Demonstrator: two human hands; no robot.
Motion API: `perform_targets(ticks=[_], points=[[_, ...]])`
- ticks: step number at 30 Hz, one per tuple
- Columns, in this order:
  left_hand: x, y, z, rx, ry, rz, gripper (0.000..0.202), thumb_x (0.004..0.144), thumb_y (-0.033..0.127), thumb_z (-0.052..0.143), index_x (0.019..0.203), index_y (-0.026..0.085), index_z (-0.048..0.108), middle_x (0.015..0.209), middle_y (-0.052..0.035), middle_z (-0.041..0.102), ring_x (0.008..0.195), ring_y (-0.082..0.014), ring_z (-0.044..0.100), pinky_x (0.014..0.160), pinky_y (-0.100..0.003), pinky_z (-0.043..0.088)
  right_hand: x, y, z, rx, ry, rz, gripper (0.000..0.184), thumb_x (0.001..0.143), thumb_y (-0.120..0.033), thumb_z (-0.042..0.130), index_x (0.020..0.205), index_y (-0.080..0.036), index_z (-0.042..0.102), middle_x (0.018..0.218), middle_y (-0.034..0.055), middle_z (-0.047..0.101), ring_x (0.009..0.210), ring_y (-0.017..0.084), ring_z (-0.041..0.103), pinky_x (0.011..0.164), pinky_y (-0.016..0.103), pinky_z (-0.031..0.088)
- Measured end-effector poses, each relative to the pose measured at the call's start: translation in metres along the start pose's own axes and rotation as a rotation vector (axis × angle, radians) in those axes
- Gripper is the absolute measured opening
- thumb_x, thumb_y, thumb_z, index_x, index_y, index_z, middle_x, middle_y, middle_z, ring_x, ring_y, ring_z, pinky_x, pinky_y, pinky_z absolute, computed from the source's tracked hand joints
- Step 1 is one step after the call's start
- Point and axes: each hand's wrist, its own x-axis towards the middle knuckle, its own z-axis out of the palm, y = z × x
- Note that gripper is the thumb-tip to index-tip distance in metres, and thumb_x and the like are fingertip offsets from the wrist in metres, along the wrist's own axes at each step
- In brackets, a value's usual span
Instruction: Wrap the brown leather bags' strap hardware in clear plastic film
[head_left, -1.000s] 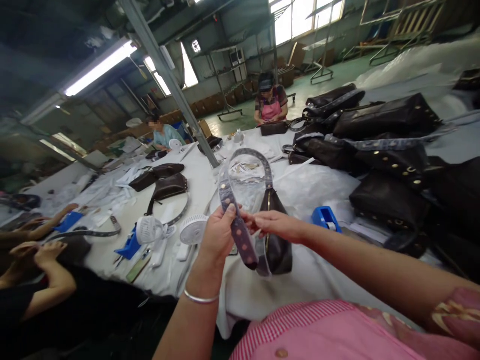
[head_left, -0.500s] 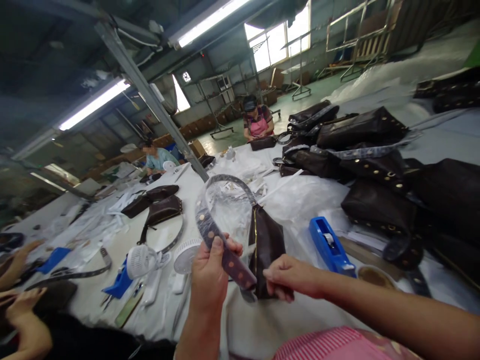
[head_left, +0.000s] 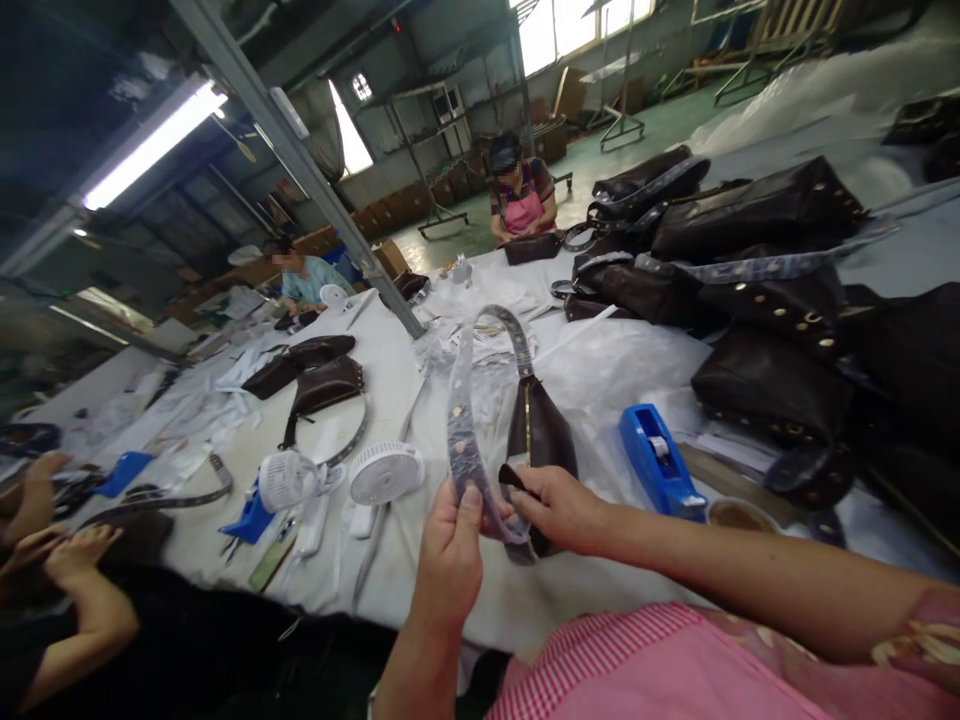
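Observation:
A dark brown handbag (head_left: 546,425) with a brass zipper stands on the table before me. Its strap (head_left: 463,430), studded with metal and wrapped in clear film, loops up to the left of the bag. My left hand (head_left: 454,535) is closed on the lower part of this strap, thumb on top. My right hand (head_left: 559,508) pinches a small dark leather tab (head_left: 514,478) at the near end of the bag, close to the strap's lower end. The fingers of that hand partly cover the bag's lower end.
To the right are a blue tape dispenser (head_left: 658,465), a tape roll (head_left: 742,516) and a heap of dark bags (head_left: 772,380). Two white fans (head_left: 386,473) stand left. A co-worker's hands (head_left: 79,550) are at far left; another person (head_left: 523,195) sits across the table.
My right hand has moved up and left, and a dark tab now shows in its fingers. The strap has swung more upright in my left hand. The camera view has tilted down.

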Motion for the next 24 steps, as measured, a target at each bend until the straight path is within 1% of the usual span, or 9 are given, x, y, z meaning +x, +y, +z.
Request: perform_targets(ticks=[3, 5, 7, 9, 11, 14, 18, 21, 24], points=[[0.005, -0.011, -0.005, 0.011, 0.05, -0.04, 0.025, 0.089, 0.041, 0.062, 0.093, 0.017, 0.066, 0.076, -0.0009, 0.065, 0.07, -0.0131, 0.06, 0.07, -0.025, 0.053, -0.003, 0.01, 0.005, -0.368, -0.037, -0.156, 0.02, 0.092, -0.021, 0.045, 0.095, -0.016, 0.064, 0.08, 0.0052, 0.066, 0.072, 0.016, 0.058, 0.067, 0.026, 0.041], [0.008, -0.017, -0.006, -0.031, 0.067, -0.06, 0.024, 0.087, 0.039, 0.066, 0.094, 0.016, 0.068, 0.074, 0.0, 0.064, 0.069, -0.0124, 0.059, 0.071, -0.025, 0.054, -0.003, 0.015, 0.008, -0.581, -0.066, -0.27, 0.026, 0.09, -0.019, 0.048, 0.112, -0.014, 0.061, 0.082, 0.0077, 0.067, 0.071, 0.017, 0.058, 0.064, 0.027, 0.04], [0.01, -0.021, -0.005, -0.09, 0.047, -0.098, 0.024, 0.083, 0.037, 0.07, 0.091, 0.014, 0.07, 0.073, -0.0005, 0.065, 0.067, -0.012, 0.059, 0.069, -0.026, 0.055, -0.003, 0.018, 0.008, -0.74, -0.083, -0.375, 0.03, 0.088, -0.017, 0.05, 0.117, -0.012, 0.059, 0.081, 0.0085, 0.065, 0.068, 0.018, 0.056, 0.061, 0.028, 0.038], [0.012, -0.026, -0.005, -0.174, 0.013, -0.159, 0.025, 0.079, 0.036, 0.074, 0.086, 0.012, 0.071, 0.072, -0.0009, 0.065, 0.065, -0.0113, 0.058, 0.068, -0.027, 0.055, -0.001, 0.02, 0.005, -0.823, -0.075, -0.457, 0.025, 0.09, -0.017, 0.049, 0.111, -0.011, 0.061, 0.078, 0.0081, 0.063, 0.065, 0.017, 0.054, 0.06, 0.029, 0.037], [0.013, -0.031, -0.005, -0.255, -0.012, -0.229, 0.026, 0.076, 0.034, 0.078, 0.085, 0.011, 0.071, 0.073, -0.0017, 0.067, 0.065, -0.0112, 0.059, 0.069, -0.028, 0.056, 0.001, 0.022, 0.002, -0.85, -0.053, -0.519, 0.023, 0.093, -0.018, 0.045, 0.106, -0.011, 0.063, 0.076, 0.0082, 0.061, 0.065, 0.018, 0.053, 0.061, 0.03, 0.036], [0.013, -0.04, -0.004, -0.339, -0.019, -0.31, 0.029, 0.07, 0.032, 0.082, 0.086, 0.011, 0.069, 0.078, -0.0034, 0.069, 0.068, -0.0122, 0.062, 0.069, -0.027, 0.055, 0.001, 0.025, -0.003, -0.835, -0.03, -0.581, 0.028, 0.097, -0.021, 0.04, 0.106, -0.01, 0.064, 0.076, 0.0093, 0.061, 0.066, 0.018, 0.052, 0.062, 0.031, 0.036], [0.012, -0.056, 0.0, -0.398, -0.012, -0.383, 0.037, 0.064, 0.029, 0.087, 0.09, 0.013, 0.065, 0.082, -0.0033, 0.07, 0.067, -0.0125, 0.064, 0.064, -0.025, 0.054, -0.001, 0.032, -0.005, -0.77, -0.033, -0.608, 0.033, 0.1, -0.026, 0.036, 0.099, -0.011, 0.066, 0.076, 0.009, 0.061, 0.065, 0.017, 0.05, 0.061, 0.032, 0.035], [0.011, -0.068, 0.001, -0.4, -0.044, -0.438, 0.037, 0.066, 0.03, 0.086, 0.09, 0.012, 0.065, 0.08, -0.0038, 0.069, 0.067, -0.0122, 0.063, 0.065, -0.024, 0.053, -0.003, 0.036, -0.004, -0.728, -0.022, -0.625, 0.036, 0.101, -0.027, 0.035, 0.093, -0.012, 0.067, 0.074, 0.0083, 0.06, 0.064, 0.016, 0.049, 0.061, 0.032, 0.035], [0.01, -0.075, 0.0, -0.367, -0.087, -0.457, 0.034, 0.07, 0.036, 0.083, 0.086, 0.01, 0.067, 0.074, -0.0036, 0.067, 0.063, -0.0107, 0.06, 0.06, -0.021, 0.047, -0.004, 0.04, -0.005, -0.704, -0.012, -0.631, 0.036, 0.1, -0.029, 0.035, 0.091, -0.014, 0.066, 0.072, 0.0075, 0.059, 0.064, 0.017, 0.048, 0.061, 0.031, 0.036]])
